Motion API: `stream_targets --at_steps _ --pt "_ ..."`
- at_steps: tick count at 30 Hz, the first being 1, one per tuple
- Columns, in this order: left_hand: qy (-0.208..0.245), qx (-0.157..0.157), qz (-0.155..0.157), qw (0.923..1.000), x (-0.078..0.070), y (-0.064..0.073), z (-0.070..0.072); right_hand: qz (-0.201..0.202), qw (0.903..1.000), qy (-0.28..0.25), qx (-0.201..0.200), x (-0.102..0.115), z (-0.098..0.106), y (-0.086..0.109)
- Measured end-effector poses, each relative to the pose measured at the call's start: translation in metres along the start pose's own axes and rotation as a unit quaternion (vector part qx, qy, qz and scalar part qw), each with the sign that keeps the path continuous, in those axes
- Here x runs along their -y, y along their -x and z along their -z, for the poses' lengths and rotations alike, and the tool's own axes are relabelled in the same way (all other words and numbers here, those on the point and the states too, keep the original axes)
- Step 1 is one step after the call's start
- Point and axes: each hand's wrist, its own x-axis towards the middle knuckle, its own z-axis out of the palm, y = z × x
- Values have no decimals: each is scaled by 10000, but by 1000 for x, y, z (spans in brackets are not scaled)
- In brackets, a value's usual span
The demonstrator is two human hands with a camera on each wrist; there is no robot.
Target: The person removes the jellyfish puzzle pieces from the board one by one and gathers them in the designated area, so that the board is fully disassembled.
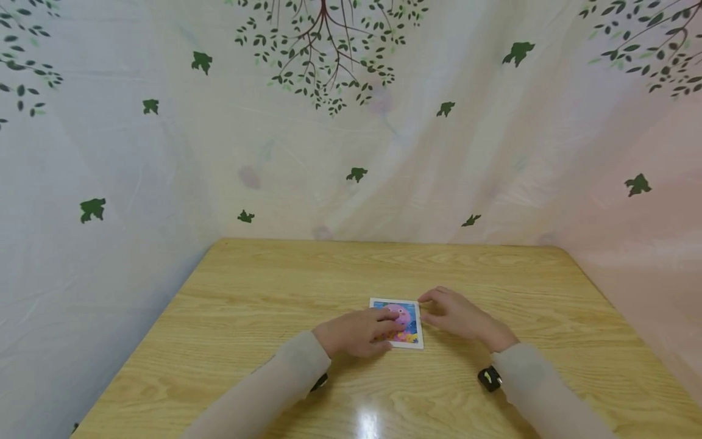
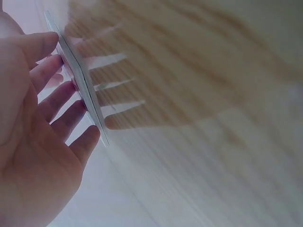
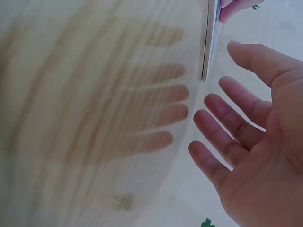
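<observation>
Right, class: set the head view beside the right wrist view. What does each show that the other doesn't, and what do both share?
Only the head view shows both sleeves, the branches and the pink figure on the board.

Only the right wrist view shows the palm side of the right hand and its reflection in the table.

Both share the right hand, part of the left hand, the board and the table.

Pale beige long sleeves (image 1: 263, 390), boxy black wrist cameras (image 1: 490, 378), the right one marked yellow-green
</observation>
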Motion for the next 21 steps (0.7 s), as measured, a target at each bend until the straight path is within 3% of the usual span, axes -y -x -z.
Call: stream_targets --at_steps 7,21 --pt "-43 -41 -186 9998 2 -2 -1 -240 9997 -59 88 4 -3 -9" --pt "-29 -84 -231 9997 3 -1 -2 -397 9986 261 234 13 -5 -18"
